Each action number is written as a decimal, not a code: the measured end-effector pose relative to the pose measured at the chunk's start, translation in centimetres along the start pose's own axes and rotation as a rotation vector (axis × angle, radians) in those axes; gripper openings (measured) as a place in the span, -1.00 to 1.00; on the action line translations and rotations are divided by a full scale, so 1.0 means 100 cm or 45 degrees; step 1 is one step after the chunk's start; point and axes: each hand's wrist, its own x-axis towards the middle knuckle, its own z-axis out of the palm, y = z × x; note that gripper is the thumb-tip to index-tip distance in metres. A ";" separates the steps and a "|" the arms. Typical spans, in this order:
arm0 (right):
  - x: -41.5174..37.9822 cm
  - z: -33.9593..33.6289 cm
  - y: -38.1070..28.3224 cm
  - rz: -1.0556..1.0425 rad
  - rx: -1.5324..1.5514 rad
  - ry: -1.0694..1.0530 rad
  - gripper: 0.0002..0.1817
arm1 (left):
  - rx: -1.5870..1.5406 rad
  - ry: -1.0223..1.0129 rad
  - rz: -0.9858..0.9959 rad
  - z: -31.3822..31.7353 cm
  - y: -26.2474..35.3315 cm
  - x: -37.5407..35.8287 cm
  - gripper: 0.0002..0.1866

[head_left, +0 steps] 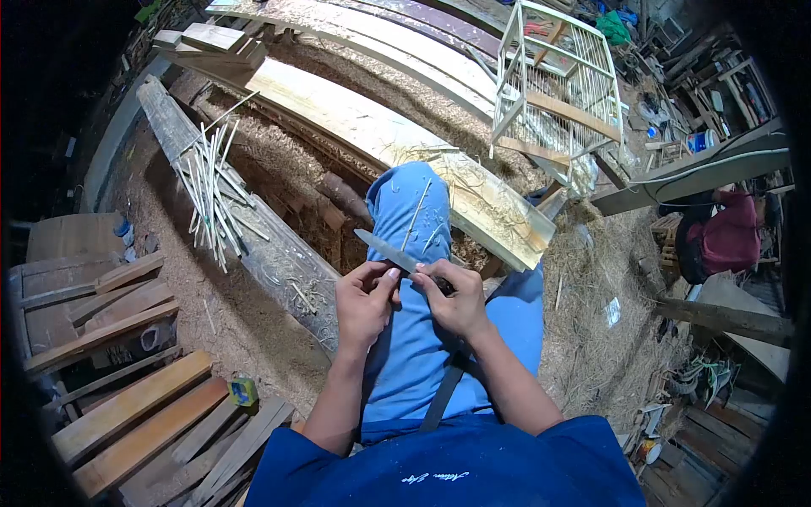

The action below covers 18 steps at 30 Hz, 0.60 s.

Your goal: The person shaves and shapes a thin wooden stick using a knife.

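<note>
My right hand (456,297) is closed around the handle end of a knife, its grey blade (384,248) pointing up and left over my knee. Thumb and fingers of my left hand (365,308) are pinched together beside the blade. A thin wooden stick (415,213) lies along my blue trouser leg, passing behind the blade in line with my left thumb; its lower end is hidden. Small shavings (433,235) cling to the trousers. The knife's handle is mostly covered by my right fingers.
Many thin sticks (215,190) rest in a pile on a weathered plank (283,245) to the left. A pale board (363,122) with shavings runs ahead. A slatted wooden cage (562,84) stands at upper right. Lumber (139,414) and a yellow tape measure (243,391) are lower left.
</note>
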 end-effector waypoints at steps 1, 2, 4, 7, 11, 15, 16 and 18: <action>0.000 0.002 0.000 -0.001 -0.008 0.037 -0.86 | -0.013 0.008 0.045 -0.003 -0.003 -0.003 -0.84; 0.001 0.004 0.002 0.003 -0.003 0.031 -0.86 | -0.012 0.016 0.041 -0.003 -0.005 -0.006 -0.84; 0.002 0.006 0.005 0.037 -0.004 0.053 -0.86 | -0.029 0.068 0.166 -0.002 -0.010 -0.017 -0.80; 0.003 0.006 -0.001 0.061 -0.016 0.070 -0.86 | -0.015 0.065 0.032 -0.015 -0.011 -0.036 -0.79; 0.004 0.005 -0.001 0.119 -0.080 0.102 -0.86 | 0.022 0.098 -0.057 -0.028 -0.015 -0.073 -0.79; 0.005 0.009 -0.006 0.097 -0.071 0.119 -0.87 | -0.016 0.145 -0.101 -0.028 -0.011 -0.078 -0.77; 0.005 0.008 -0.005 0.061 -0.055 0.119 -0.87 | -0.034 0.151 -0.159 -0.024 -0.004 -0.072 -0.76; 0.007 0.006 -0.004 0.017 -0.042 0.118 -0.86 | -0.030 0.113 -0.143 -0.018 0.006 -0.055 -0.72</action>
